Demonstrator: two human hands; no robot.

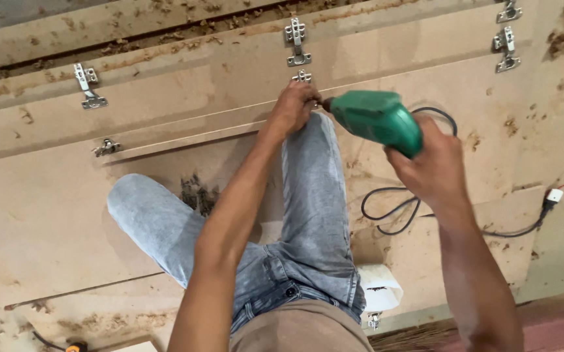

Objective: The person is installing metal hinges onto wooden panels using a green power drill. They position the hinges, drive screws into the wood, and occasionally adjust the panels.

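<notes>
Hands meet near twelve o'clock. Right hand (433,168) is wrapped tight around the grip of a green electric drill (376,120), whose long axis runs from four o'clock to ten o'clock, nose pointing left toward the other fist. Left hand (294,106) is curled closed, fingertips pinching at the drill tip just below a metal cabinet hinge (301,76) on a wooden panel (164,111). A black cord (393,208) trails toward three o'clock, ending at a white plug (554,195). No containers show.
</notes>
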